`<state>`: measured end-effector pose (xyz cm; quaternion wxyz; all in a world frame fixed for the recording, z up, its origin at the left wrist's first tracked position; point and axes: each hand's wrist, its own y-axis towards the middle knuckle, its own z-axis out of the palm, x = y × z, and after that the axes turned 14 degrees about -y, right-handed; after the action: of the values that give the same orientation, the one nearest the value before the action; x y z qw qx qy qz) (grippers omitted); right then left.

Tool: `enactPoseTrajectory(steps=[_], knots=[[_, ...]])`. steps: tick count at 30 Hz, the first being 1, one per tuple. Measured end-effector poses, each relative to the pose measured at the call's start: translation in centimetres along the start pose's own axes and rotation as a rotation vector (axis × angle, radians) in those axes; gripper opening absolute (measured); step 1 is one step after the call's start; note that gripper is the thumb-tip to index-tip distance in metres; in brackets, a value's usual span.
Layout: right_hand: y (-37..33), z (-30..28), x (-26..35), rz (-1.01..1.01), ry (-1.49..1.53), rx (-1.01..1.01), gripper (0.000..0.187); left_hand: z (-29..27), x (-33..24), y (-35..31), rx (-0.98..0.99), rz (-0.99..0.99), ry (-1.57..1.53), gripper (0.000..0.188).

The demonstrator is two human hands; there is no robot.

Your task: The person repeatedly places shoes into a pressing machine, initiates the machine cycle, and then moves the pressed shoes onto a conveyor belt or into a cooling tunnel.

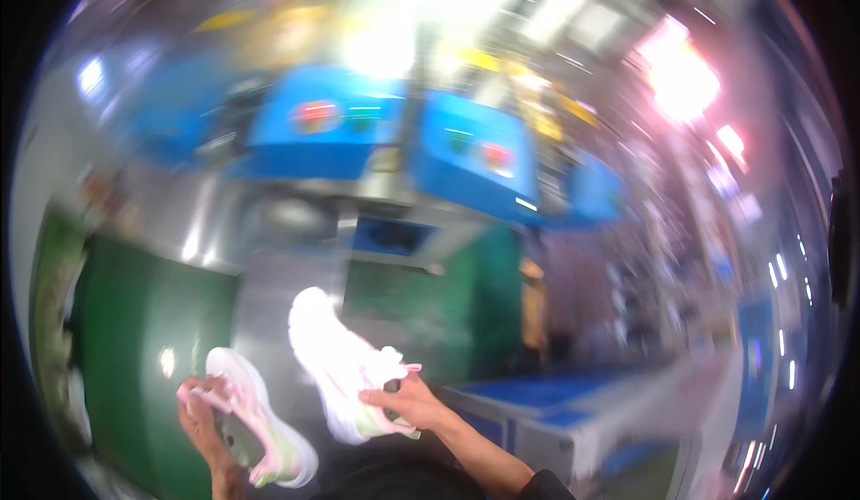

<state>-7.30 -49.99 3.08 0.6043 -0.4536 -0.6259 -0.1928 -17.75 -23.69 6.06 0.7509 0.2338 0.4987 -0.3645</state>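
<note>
Two pale pink and white sneakers with thick white soles are in my hands, low in the picture. My left hand (204,424) grips one sneaker (260,415) by its upper near the tongue; its opening and greenish heel show. To the right, my right hand (408,401) is closed on the other sneaker (331,357) at its collar. That shoe is tilted, with its white sole facing left and its toe pointing up and away. The two sneakers are apart from each other. Motion blur hides the finer details.
Beyond my hands stand blue machine boxes (327,128) with red and green round buttons. A metal surface (282,271) lies between green panels (152,357). At the right is a grey and blue bench or cabinet (546,410). Bright lamps (681,74) glare overhead.
</note>
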Motion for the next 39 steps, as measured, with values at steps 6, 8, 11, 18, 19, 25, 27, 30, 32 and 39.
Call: enactPoseTrajectory(steps=[6,8,11,18,19,25,27,30,32,39], knots=[[-13.6,-8.9,1.4,-0.067,0.068,-0.591,0.056,19.6,4.2,1.1,0.953,-0.115,-0.281,0.051],[-20.2,-10.3,1.3,0.168,0.188,-0.679,0.050,24.0,5.9,-1.7,1.276,-0.244,-0.512,0.041],[-30.2,-5.4,-1.9,0.379,0.286,-1.105,0.048,28.5,7.2,-8.4,1.605,-0.585,-0.512,0.028],[-41.5,4.7,-10.1,1.096,-0.126,-1.947,0.051,34.6,11.1,-22.6,2.213,-0.574,-0.186,0.010],[-42.7,5.5,-15.0,1.088,-0.129,-2.225,0.058,36.2,11.7,-24.3,2.305,-0.601,-0.046,0.013],[-42.5,-4.2,-13.2,0.630,-0.098,-2.122,0.027,40.4,16.4,-30.6,2.328,-0.144,0.114,0.036],[-41.8,-5.2,-14.1,0.485,-0.493,-2.465,0.027,37.3,14.2,-30.8,2.153,0.116,0.145,0.039],[-34.0,-4.8,-8.2,0.152,-0.553,-2.538,0.024,31.7,11.1,-26.8,1.882,0.222,-0.302,0.034],[-27.1,-3.4,-5.3,-0.123,-0.601,-2.048,0.013,26.3,9.3,-23.7,1.765,0.168,-0.130,0.026],[-12.6,0.2,1.5,-0.439,-0.519,-0.577,0.015,9.6,7.1,-11.8,0.963,0.295,0.426,0.027]])
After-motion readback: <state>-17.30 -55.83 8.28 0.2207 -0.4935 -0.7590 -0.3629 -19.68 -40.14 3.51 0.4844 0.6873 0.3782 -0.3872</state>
